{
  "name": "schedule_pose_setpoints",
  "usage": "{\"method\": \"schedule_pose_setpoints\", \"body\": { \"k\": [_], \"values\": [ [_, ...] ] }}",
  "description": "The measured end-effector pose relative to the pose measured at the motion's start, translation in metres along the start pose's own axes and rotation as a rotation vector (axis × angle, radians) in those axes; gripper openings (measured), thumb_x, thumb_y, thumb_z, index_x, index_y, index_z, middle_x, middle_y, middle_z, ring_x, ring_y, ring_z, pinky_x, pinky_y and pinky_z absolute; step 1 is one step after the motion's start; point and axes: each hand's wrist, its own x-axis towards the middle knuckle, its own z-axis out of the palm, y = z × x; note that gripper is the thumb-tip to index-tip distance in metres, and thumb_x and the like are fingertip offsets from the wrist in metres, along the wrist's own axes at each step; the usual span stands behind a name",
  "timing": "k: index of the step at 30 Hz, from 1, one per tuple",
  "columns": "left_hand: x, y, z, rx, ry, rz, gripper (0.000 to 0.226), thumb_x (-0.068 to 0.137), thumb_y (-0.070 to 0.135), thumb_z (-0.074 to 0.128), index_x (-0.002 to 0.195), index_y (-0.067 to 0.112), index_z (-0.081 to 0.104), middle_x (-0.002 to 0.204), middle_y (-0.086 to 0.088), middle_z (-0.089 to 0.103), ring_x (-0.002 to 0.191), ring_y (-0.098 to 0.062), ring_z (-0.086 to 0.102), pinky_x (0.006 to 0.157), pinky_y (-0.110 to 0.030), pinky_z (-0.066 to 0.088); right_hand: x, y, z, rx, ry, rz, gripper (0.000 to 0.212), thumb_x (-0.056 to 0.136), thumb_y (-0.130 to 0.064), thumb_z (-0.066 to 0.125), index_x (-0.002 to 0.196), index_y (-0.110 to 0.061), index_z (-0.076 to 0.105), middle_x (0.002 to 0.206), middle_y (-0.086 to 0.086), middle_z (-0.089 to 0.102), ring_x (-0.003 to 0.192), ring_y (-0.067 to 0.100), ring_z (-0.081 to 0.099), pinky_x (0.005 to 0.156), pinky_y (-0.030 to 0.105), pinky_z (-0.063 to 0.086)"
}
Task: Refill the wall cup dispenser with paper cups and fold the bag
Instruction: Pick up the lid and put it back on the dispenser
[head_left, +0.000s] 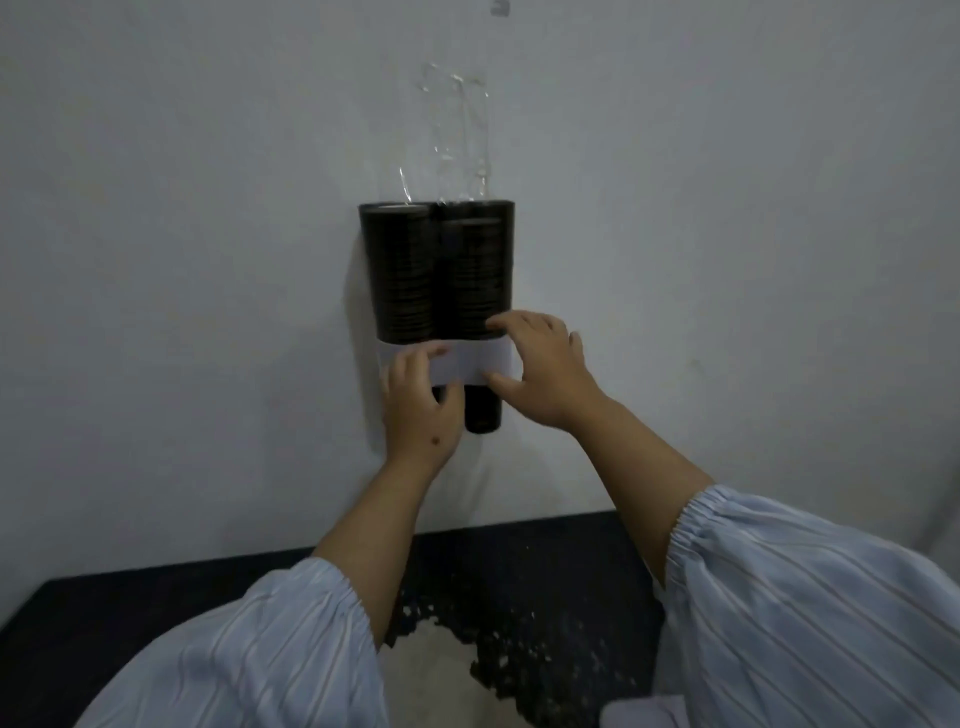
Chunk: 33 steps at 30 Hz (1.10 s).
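A wall cup dispenser (400, 270) has two dark tubes side by side, both stacked with cups, above a white band (467, 364). A dark cup (483, 410) sticks out below the right tube. A clear plastic bag (460, 135) rises crumpled from the top of the right tube against the wall. My left hand (421, 415) lies over the lower left of the dispenser with its fingertips on the band, hiding whatever hangs under the left tube. My right hand (540, 369) has spread fingers, fingertips on the right tube and thumb under the band.
A dark counter (545, 561) runs below the dispenser along the grey wall. A pale patch (431, 675) with a ragged speckled edge lies on it near me. A small hook (500, 6) sits high on the wall. My light blue sleeves fill the lower corners.
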Motion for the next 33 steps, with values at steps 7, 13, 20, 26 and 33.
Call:
{"method": "schedule_pose_setpoints", "body": {
  "k": [7,13,20,26,33],
  "values": [
    [-0.109,-0.009,0.055,-0.021,-0.448,-0.116,0.035,0.09,0.017,0.053,0.125,0.019,0.049,0.13,0.0,0.049,0.124,-0.015,0.042,0.107,-0.031,0.035,-0.096,0.066,0.025,0.024,-0.175,0.191,0.047,0.088,-0.036,0.055,0.132,-0.026,0.042,0.143,-0.003,0.039,0.135,0.023,0.029,0.112,0.054,0.022],
    [-0.178,-0.014,0.092,-0.027,-0.774,-0.328,0.04,0.093,0.021,0.052,0.132,0.018,0.043,0.137,-0.003,0.04,0.127,-0.019,0.042,0.098,-0.024,0.034,-0.177,0.117,0.04,-0.003,-0.312,0.362,0.045,0.085,-0.04,0.058,0.126,-0.025,0.049,0.135,0.0,0.048,0.127,0.025,0.042,0.106,0.049,0.036],
    [-0.239,-0.023,0.116,-0.02,-0.899,-0.775,0.058,0.091,0.025,0.054,0.142,0.012,0.03,0.146,-0.01,0.033,0.128,-0.024,0.041,0.097,-0.028,0.038,-0.264,0.159,0.055,-0.041,-0.569,0.702,0.057,0.086,-0.035,0.057,0.137,-0.02,0.036,0.148,0.006,0.029,0.134,0.033,0.03,0.109,0.047,0.031],
    [-0.277,-0.025,0.121,-0.096,-0.922,-0.94,0.052,0.089,0.016,0.055,0.137,0.005,0.037,0.135,-0.01,0.049,0.113,-0.019,0.049,0.097,-0.027,0.042,-0.307,0.17,0.068,0.028,-0.65,0.885,0.063,0.082,-0.031,0.06,0.137,-0.016,0.033,0.146,0.014,0.022,0.131,0.036,0.033,0.109,0.04,0.033],
    [-0.297,-0.021,0.135,-0.241,-0.814,-1.096,0.046,0.087,0.016,0.057,0.132,0.009,0.046,0.128,-0.008,0.056,0.108,-0.02,0.056,0.093,-0.032,0.049,-0.323,0.174,0.071,0.121,-0.604,0.922,0.063,0.082,-0.029,0.062,0.136,-0.015,0.033,0.141,0.013,0.03,0.126,0.036,0.039,0.107,0.039,0.035]
  ]
}}
